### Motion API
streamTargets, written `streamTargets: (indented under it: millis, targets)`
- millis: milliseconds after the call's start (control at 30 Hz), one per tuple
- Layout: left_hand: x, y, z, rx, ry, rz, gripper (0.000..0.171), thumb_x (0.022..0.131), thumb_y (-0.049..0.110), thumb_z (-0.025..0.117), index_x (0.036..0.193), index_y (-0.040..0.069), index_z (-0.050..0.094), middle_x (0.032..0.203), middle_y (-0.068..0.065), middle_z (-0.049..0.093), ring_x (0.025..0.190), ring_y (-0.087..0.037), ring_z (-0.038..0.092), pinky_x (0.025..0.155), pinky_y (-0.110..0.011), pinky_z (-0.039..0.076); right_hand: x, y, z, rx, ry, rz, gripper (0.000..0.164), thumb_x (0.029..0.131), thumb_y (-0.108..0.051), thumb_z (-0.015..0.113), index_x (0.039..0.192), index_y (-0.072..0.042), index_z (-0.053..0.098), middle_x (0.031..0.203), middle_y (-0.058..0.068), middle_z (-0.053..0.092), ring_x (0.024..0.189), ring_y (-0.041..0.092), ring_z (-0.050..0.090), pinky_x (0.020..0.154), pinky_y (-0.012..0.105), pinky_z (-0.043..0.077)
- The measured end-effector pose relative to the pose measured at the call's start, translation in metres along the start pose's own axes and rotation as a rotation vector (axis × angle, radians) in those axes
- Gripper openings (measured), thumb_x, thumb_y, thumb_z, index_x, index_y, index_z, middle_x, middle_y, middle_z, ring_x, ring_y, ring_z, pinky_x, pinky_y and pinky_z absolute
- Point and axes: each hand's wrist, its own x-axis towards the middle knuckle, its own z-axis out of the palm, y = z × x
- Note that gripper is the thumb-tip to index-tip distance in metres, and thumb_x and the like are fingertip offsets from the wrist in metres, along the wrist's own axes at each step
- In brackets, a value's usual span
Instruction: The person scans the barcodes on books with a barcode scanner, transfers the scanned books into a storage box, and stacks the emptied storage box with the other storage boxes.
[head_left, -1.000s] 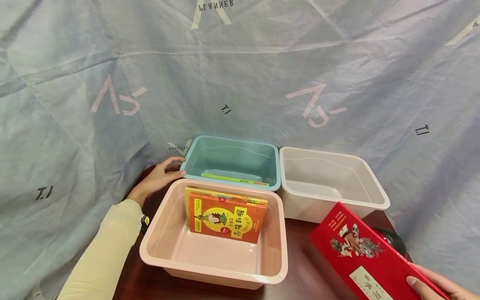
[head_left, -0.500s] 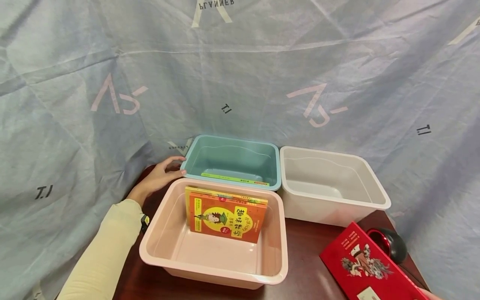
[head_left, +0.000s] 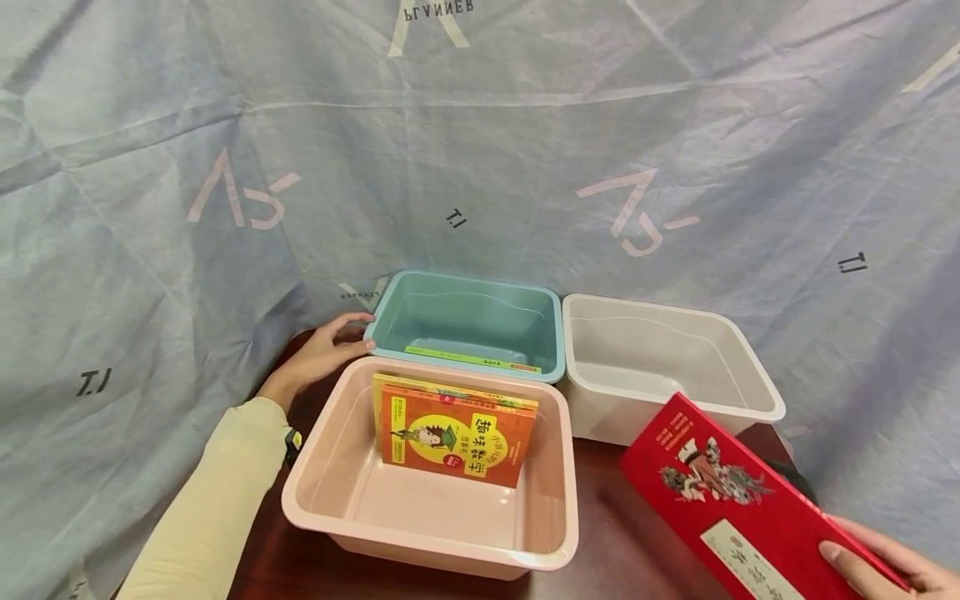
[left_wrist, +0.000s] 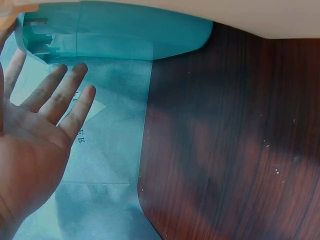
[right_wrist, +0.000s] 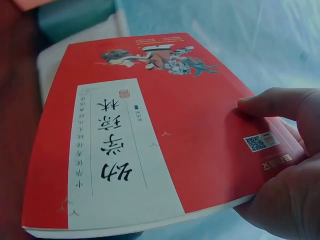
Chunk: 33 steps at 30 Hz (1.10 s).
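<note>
My right hand [head_left: 892, 558] pinches a red book [head_left: 720, 517] by its edge, thumb on the cover and fingers underneath. In the right wrist view the book [right_wrist: 200, 150] shows a white title panel and painted figures, with the right hand [right_wrist: 292, 200] at its corner. The book is held tilted at the right, its upper corner overlapping the white bin [head_left: 615, 421]. My left hand [head_left: 322, 358] rests its fingertips at the left rim of the teal bin [head_left: 472, 315]. In the left wrist view the left hand [left_wrist: 37, 150] has its fingers spread and holds nothing.
A pink bin [head_left: 427, 537] stands in front, with an orange book [head_left: 450, 467] and others upright against its far wall. A green book [head_left: 472, 360] is in the teal bin. Behind the red book is a partly hidden black object [head_left: 795, 482]. Grey cloth [head_left: 480, 167] hangs behind.
The red book dipped down and to the right, uncovering the black object, then came back up and left in my right hand. My left hand stays at the teal rim.
</note>
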Motion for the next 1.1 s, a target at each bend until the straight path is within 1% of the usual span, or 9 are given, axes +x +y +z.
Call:
streamTargets:
  millis: [33, 100, 167, 233, 333, 433, 533, 700, 1100]
  targets:
    - [0.000, 0.000, 0.000, -0.001, 0.000, 0.001, 0.066, 0.100, 0.040, 0.068, 0.157, 0.022, 0.040, 0.156, -0.022, 0.046, 0.142, -0.040, 0.047, 0.113, -0.062, 0.042, -0.004, -0.010, 0.001, 0.026, 0.048, -0.007, 0.058, 0.101, -0.040, 0.065, 0.153, -0.018, 0.052, 0.085, 0.008, 0.077, 0.064, 0.019, 0.073, 0.058, 0.044, 0.063]
    - [-0.001, 0.000, -0.001, 0.002, 0.002, 0.003, 0.066, 0.100, 0.040, 0.068, 0.157, 0.022, 0.041, 0.157, -0.022, 0.046, 0.143, -0.040, 0.047, 0.114, -0.062, 0.042, -0.008, -0.027, -0.002, 0.080, 0.062, -0.068, 0.042, 0.100, -0.038, 0.068, 0.141, -0.044, 0.057, 0.079, -0.011, 0.074, 0.062, 0.012, 0.072, 0.056, 0.040, 0.063]
    - [-0.001, 0.000, -0.001, 0.008, 0.002, 0.004, 0.066, 0.100, 0.041, 0.069, 0.156, 0.022, 0.042, 0.157, -0.021, 0.046, 0.143, -0.040, 0.047, 0.114, -0.062, 0.041, -0.010, -0.041, -0.003, 0.225, 0.053, -0.177, 0.036, 0.099, -0.028, 0.072, 0.123, -0.053, 0.063, 0.079, -0.023, 0.071, 0.062, 0.007, 0.070, 0.053, 0.035, 0.061]
    - [0.000, 0.000, -0.001, 0.013, 0.005, 0.004, 0.065, 0.099, 0.042, 0.069, 0.156, 0.023, 0.043, 0.157, -0.021, 0.046, 0.143, -0.040, 0.047, 0.114, -0.062, 0.041, -0.010, -0.055, -0.003, 0.374, 0.024, -0.349, 0.038, 0.098, -0.013, 0.072, 0.116, -0.047, 0.071, 0.084, -0.026, 0.071, 0.065, 0.003, 0.070, 0.052, 0.028, 0.060]
    - [0.001, -0.002, -0.001, 0.023, 0.014, 0.008, 0.064, 0.099, 0.043, 0.069, 0.155, 0.023, 0.044, 0.157, -0.021, 0.046, 0.143, -0.040, 0.047, 0.114, -0.062, 0.041, -0.010, -0.081, -0.001, 0.568, -0.060, -0.565, 0.039, 0.094, 0.005, 0.070, 0.121, -0.022, 0.077, 0.096, -0.019, 0.076, 0.075, 0.001, 0.072, 0.056, 0.020, 0.058]
    - [0.001, -0.003, 0.000, 0.023, 0.014, 0.007, 0.064, 0.100, 0.043, 0.068, 0.155, 0.021, 0.044, 0.156, -0.021, 0.047, 0.142, -0.040, 0.048, 0.113, -0.061, 0.043, -0.009, -0.110, 0.001, 0.549, -0.074, -0.676, 0.038, 0.093, 0.008, 0.070, 0.124, -0.014, 0.076, 0.100, -0.017, 0.077, 0.080, 0.001, 0.072, 0.060, 0.016, 0.057]
    - [0.001, -0.003, 0.001, 0.023, 0.013, 0.007, 0.065, 0.100, 0.042, 0.068, 0.155, 0.020, 0.043, 0.154, -0.022, 0.048, 0.140, -0.040, 0.050, 0.112, -0.059, 0.045, -0.008, -0.139, 0.003, 0.498, -0.093, -0.684, 0.037, 0.092, 0.002, 0.074, 0.126, -0.012, 0.075, 0.099, -0.015, 0.077, 0.080, 0.004, 0.071, 0.061, 0.017, 0.058]
    - [-0.002, -0.002, -0.002, 0.023, 0.026, 0.005, 0.065, 0.100, 0.042, 0.068, 0.155, 0.020, 0.043, 0.155, -0.021, 0.048, 0.140, -0.040, 0.049, 0.113, -0.061, 0.043, 0.000, -0.183, 0.019, 0.505, -0.216, -0.654, 0.038, 0.091, -0.010, 0.079, 0.129, -0.010, 0.074, 0.098, -0.010, 0.079, 0.080, 0.010, 0.073, 0.065, 0.022, 0.061]
    - [-0.003, 0.000, -0.004, 0.031, 0.027, 0.008, 0.065, 0.100, 0.042, 0.068, 0.155, 0.020, 0.043, 0.155, -0.022, 0.048, 0.141, -0.040, 0.049, 0.113, -0.060, 0.043, 0.025, -0.266, 0.099, 0.592, -0.356, -0.744, 0.031, 0.093, -0.012, 0.077, 0.123, -0.006, 0.076, 0.094, -0.004, 0.078, 0.075, 0.016, 0.074, 0.067, 0.026, 0.063]
